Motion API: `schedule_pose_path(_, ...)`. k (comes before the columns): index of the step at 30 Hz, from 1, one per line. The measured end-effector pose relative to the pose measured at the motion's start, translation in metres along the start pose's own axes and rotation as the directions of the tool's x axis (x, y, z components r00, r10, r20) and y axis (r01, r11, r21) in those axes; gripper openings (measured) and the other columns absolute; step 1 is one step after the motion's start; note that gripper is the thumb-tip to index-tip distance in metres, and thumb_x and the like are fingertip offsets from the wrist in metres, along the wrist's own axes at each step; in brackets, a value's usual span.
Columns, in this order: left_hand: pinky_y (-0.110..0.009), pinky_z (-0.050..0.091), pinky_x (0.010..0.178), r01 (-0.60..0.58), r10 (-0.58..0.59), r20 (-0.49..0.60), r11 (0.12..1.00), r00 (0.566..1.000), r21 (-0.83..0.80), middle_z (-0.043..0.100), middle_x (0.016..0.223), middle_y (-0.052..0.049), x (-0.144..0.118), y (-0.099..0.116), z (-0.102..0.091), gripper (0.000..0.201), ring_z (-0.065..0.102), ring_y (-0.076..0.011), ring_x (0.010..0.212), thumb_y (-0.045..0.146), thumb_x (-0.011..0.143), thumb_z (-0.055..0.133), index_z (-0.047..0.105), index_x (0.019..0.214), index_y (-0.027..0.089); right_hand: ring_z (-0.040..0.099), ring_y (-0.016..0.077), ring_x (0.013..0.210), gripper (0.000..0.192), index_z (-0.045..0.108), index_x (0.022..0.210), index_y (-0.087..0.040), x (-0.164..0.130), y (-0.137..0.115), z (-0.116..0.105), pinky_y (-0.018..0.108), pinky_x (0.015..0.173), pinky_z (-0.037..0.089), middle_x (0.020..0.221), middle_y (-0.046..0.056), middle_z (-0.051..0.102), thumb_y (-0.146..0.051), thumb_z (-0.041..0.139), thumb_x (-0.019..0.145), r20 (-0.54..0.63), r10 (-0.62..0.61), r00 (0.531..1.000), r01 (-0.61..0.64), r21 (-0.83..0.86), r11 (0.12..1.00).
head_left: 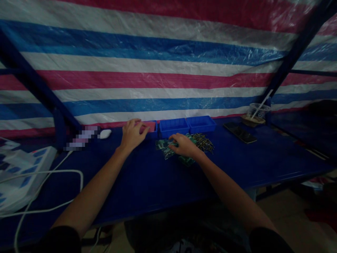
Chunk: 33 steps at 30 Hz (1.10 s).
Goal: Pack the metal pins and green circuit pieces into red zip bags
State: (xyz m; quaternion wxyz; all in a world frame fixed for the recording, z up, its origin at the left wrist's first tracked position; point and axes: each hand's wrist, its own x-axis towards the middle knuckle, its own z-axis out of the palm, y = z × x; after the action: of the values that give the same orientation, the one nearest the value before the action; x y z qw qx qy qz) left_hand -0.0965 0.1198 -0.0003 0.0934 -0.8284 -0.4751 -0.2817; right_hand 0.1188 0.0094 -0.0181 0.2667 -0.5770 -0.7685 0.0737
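**A:** Start closest to the camera. What sits on the near part of the blue table (147,182)?

**B:** Mostly bare tabletop crossed by two forearms. Off to the table's near left lies a white power strip (25,172) with white cables (52,174) looping from it.

**A:** And the hands?

**B:** The right hand (184,146) lies palm down on a small heap of green circuit boards (164,147), past the middle of the table. Its fingers are loosely spread and curled over the boards, pressing rather than gripping anything I can make out. Just right of that hand, touching the heap, is a pile of thin metal pins (204,142).

**A:** The left one?

**B:** The left hand (133,135) reaches slightly farther across the table, its fingers apart and lying over the rim of a red tray (150,126). Whether it pinches something inside I cannot tell.

**A:** What else is along the table's far edge?

**B:** Right of the red tray, two blue trays (186,125) stand side by side. A white mouse-like object (105,133) lies left of the left hand. Toward the table's right lies a dark phone (240,132), and beyond it a clear cup (259,111) with a straw. Behind the table hangs a striped tarpaulin (158,66) in red, white and blue.
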Motion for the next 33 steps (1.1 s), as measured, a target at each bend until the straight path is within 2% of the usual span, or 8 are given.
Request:
schedule_pose_path(3, -0.045, 0.032, 0.095, -0.093, 0.088, 0.174, 0.995, 0.981, 0.02, 0.055, 0.119, -0.005, -0.007, 0.001, -0.003, 0.036, 0.042, -0.0259, 0.116, 0.044, 0.09, 0.034, 0.061, 0.103, 0.024, 0.052, 0.0196, 0.089, 0.032, 0.057, 0.106, -0.015, -0.002, -0.003, 0.0, 0.032, 0.081, 0.038, 0.093, 0.008, 0.059, -0.033, 0.057, 0.08, 0.052, -0.02, 0.998, 0.022, -0.045, 0.999)
schedule_pose_path(8, -0.048, 0.031, 0.096, -0.015, -0.005, 0.244, 0.997, 0.97, 0.078, 0.045, 0.133, -0.006, -0.013, 0.0, -0.003, 0.044, 0.037, -0.0288, 0.122, 0.047, 0.091, 0.026, 0.054, 0.119, 0.028, 0.052, 0.0204, 0.091, 0.033, 0.056, 0.108, -0.014, -0.003, -0.007, -0.001, 0.033, 0.083, 0.038, 0.095, 0.01, 0.059, -0.034, 0.055, 0.082, 0.082, -0.038, 0.996, 0.044, -0.074, 0.996)
schedule_pose_path(11, -0.051, 0.028, 0.097, -0.009, -0.011, 0.239, 0.997, 0.971, 0.083, 0.043, 0.135, -0.007, -0.014, -0.001, 0.0, 0.045, 0.034, -0.03, 0.124, 0.05, 0.09, 0.029, 0.051, 0.123, 0.028, 0.052, 0.021, 0.092, 0.033, 0.056, 0.108, -0.015, -0.004, -0.007, -0.001, 0.034, 0.084, 0.037, 0.097, 0.01, 0.058, -0.034, 0.055, 0.082, 0.087, -0.041, 0.995, 0.049, -0.091, 0.995)
schedule_pose_path(19, -0.056, 0.018, 0.101, -0.074, 0.075, 0.233, 0.997, 0.97, -0.016, 0.041, 0.137, -0.008, -0.018, -0.007, 0.007, 0.043, 0.03, -0.029, 0.128, 0.05, 0.087, 0.037, 0.052, 0.121, 0.027, 0.052, 0.0222, 0.094, 0.033, 0.056, 0.107, -0.015, -0.003, -0.007, 0.003, 0.036, 0.086, 0.037, 0.097, 0.011, 0.059, -0.035, 0.056, 0.081, 0.107, -0.074, 0.991, 0.086, -0.107, 0.991)
schedule_pose_path(23, -0.057, 0.015, 0.102, -0.017, 0.021, 0.209, 1.0, 0.978, -0.018, 0.041, 0.137, -0.009, -0.018, -0.007, 0.007, 0.048, 0.032, -0.0289, 0.128, 0.051, 0.088, 0.034, 0.045, 0.127, 0.026, 0.051, 0.0227, 0.095, 0.031, 0.057, 0.106, -0.015, -0.003, -0.007, 0.003, 0.038, 0.088, 0.035, 0.099, 0.011, 0.058, -0.035, 0.055, 0.082, 0.1, -0.071, 0.992, 0.082, -0.111, 0.99)
schedule_pose_path(29, -0.065, 0.012, 0.099, 0.066, -0.068, 0.269, 0.998, 0.961, 0.015, 0.035, 0.141, -0.009, -0.019, -0.01, 0.007, 0.051, 0.028, -0.0349, 0.129, 0.056, 0.087, 0.032, 0.048, 0.125, 0.026, 0.047, 0.0237, 0.099, 0.039, 0.057, 0.109, -0.016, -0.004, -0.006, 0.004, 0.038, 0.087, 0.036, 0.104, 0.011, 0.053, -0.04, 0.06, 0.078, 0.094, -0.065, 0.993, 0.077, -0.125, 0.989)
schedule_pose_path(31, -0.064, 0.013, 0.099, 0.056, -0.055, 0.224, 0.998, 0.973, 0.003, 0.034, 0.141, -0.011, -0.022, -0.006, 0.006, 0.05, 0.024, -0.0354, 0.13, 0.054, 0.086, 0.036, 0.047, 0.126, 0.025, 0.046, 0.0248, 0.102, 0.043, 0.057, 0.111, -0.017, -0.005, -0.004, 0.007, 0.039, 0.087, 0.036, 0.108, 0.011, 0.051, -0.042, 0.062, 0.075, 0.122, -0.065, 0.99, 0.082, -0.133, 0.988)
schedule_pose_path(33, -0.059, 0.016, 0.101, 0.024, -0.018, 0.122, 0.999, 0.992, -0.043, 0.034, 0.14, -0.013, -0.024, 0.001, 0.003, 0.049, 0.023, -0.0351, 0.13, 0.049, 0.085, 0.042, 0.047, 0.125, 0.023, 0.046, 0.0259, 0.102, 0.045, 0.057, 0.112, -0.017, -0.005, -0.002, 0.009, 0.04, 0.087, 0.036, 0.11, 0.012, 0.05, -0.043, 0.062, 0.075, 0.143, -0.055, 0.988, 0.077, -0.151, 0.986)
